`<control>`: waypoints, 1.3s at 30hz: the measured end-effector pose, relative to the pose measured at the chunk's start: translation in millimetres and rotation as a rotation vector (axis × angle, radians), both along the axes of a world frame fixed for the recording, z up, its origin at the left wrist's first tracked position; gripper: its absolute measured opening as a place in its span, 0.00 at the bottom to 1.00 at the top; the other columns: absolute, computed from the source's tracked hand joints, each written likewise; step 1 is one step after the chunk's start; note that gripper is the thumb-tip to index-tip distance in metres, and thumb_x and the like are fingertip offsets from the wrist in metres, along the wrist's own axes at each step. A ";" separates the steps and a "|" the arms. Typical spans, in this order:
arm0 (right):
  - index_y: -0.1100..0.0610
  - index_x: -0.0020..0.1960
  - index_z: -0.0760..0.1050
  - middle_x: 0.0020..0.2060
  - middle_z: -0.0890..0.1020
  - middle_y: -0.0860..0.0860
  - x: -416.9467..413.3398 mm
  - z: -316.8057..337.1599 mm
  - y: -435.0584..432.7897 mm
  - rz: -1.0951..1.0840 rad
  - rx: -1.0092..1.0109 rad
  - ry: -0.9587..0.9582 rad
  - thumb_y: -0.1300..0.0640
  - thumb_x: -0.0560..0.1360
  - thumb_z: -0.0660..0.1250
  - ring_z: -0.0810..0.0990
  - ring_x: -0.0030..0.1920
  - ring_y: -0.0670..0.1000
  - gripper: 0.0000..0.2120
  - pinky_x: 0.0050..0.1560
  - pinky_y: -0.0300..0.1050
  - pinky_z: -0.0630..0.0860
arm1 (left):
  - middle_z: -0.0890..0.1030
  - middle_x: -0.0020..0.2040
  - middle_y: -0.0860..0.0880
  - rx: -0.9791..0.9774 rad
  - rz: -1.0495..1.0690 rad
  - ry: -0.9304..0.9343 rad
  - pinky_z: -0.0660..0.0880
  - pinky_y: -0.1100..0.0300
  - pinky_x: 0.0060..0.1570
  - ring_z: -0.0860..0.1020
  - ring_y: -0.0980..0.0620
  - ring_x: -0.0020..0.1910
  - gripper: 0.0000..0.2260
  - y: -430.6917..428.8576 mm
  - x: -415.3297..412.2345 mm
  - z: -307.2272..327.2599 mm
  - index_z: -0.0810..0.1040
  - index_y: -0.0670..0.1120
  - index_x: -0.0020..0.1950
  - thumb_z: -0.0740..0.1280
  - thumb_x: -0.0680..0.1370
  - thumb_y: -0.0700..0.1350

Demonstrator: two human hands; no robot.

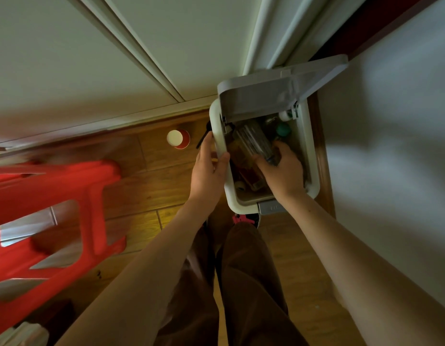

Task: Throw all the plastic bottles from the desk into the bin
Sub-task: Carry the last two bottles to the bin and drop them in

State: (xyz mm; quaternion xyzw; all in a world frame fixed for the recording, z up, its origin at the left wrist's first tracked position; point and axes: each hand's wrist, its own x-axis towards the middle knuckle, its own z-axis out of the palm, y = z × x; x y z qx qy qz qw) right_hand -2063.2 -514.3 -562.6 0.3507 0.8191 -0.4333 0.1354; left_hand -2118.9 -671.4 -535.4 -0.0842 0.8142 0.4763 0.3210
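Observation:
A white pedal bin (306, 136) stands on the wooden floor with its grey lid (273, 93) tipped up at the back. Inside lie several plastic bottles, among them one with a teal cap (283, 130) and one with a white cap (285, 115). My right hand (282, 171) reaches into the bin and is shut on a clear ribbed plastic bottle (254, 141) that lies slanted on top of the others. My left hand (209, 168) grips the bin's left rim, thumb over the edge.
A red paper cup (177, 138) stands on the floor left of the bin. A red plastic stool (49, 221) fills the left side. White cabinet doors (91, 58) stand behind, a white wall (391, 146) to the right. My legs and a shoe (244, 219) are below the bin.

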 end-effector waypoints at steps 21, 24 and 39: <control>0.57 0.66 0.75 0.51 0.80 0.46 49.7 42.1 67.7 -0.253 -0.174 -0.033 0.58 0.81 0.60 0.78 0.43 0.33 0.14 0.39 0.23 0.72 | 0.78 0.55 0.53 0.249 -0.071 -0.075 0.72 0.69 0.53 0.75 0.56 0.55 0.13 15.0 -63.5 81.6 0.82 0.54 0.57 0.59 0.80 0.50; 0.54 0.64 0.75 0.45 0.77 0.38 49.3 43.5 74.2 -0.316 -0.284 -0.062 0.57 0.81 0.61 0.77 0.40 0.29 0.13 0.35 0.19 0.70 | 0.76 0.57 0.57 0.251 -0.198 -0.025 0.71 0.75 0.47 0.74 0.60 0.54 0.14 8.5 -40.5 78.8 0.77 0.48 0.64 0.61 0.80 0.42; 0.47 0.58 0.76 0.49 0.80 0.38 43.6 52.9 76.1 -0.275 -0.453 -0.094 0.46 0.81 0.58 0.79 0.52 0.37 0.12 0.46 0.28 0.76 | 0.65 0.75 0.48 -0.205 -0.754 0.553 0.60 0.44 0.73 0.60 0.50 0.76 0.29 -10.3 16.2 11.4 0.64 0.45 0.75 0.62 0.77 0.57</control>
